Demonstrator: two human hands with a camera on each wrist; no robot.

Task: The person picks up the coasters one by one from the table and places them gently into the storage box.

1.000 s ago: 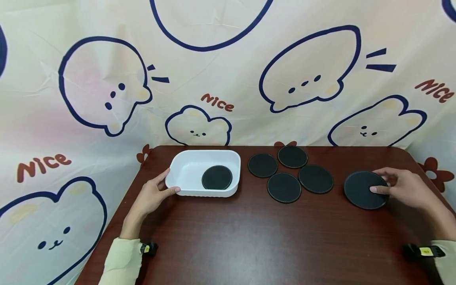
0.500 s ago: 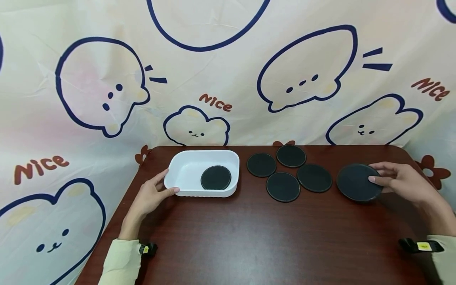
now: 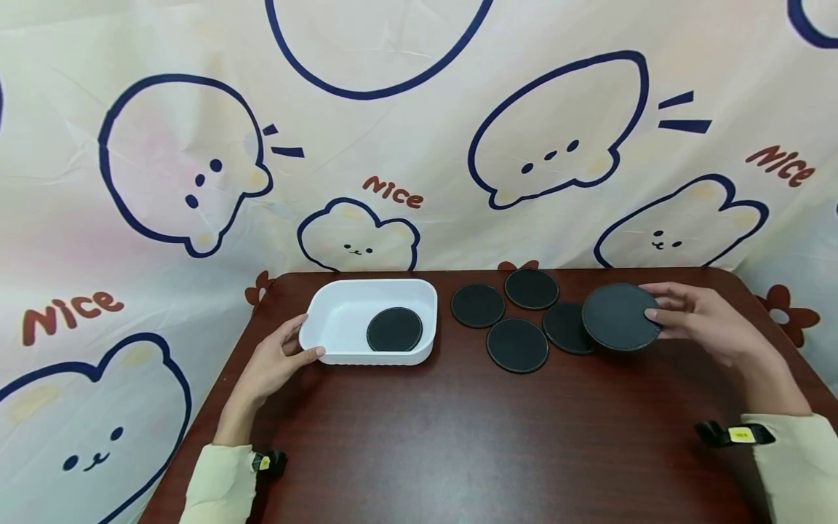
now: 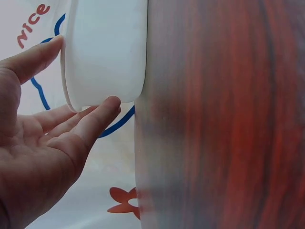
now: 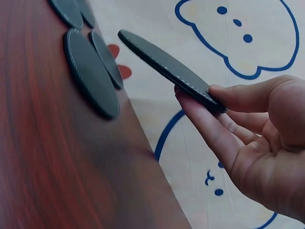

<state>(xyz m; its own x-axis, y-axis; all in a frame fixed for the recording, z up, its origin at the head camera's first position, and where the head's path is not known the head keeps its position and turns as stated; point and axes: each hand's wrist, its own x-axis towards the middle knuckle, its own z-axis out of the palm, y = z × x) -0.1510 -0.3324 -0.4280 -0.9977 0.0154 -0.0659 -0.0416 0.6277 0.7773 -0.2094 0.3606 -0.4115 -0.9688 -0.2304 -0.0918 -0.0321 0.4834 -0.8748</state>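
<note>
With thumb above and fingers beneath, my right hand pinches the edge of a round black coaster held over the table. Its stitched rim shows in the right wrist view, where the lifted coaster tilts above others. In the head view it overlaps part of a coaster lying below. My left hand holds the left end of a white tray, thumb at the near corner and fingers along the end wall. Inside the tray, toward its right side, lies one black coaster.
Between the tray and my right hand, more black coasters lie flat: one nearest the tray, a far coaster and a near coaster. The brown table ends at a patterned cloth backdrop.
My right hand has carried its coaster leftward and up, from beside the group to over the rightmost lying coaster. My left hand stays at the tray; the view has shifted slightly.
</note>
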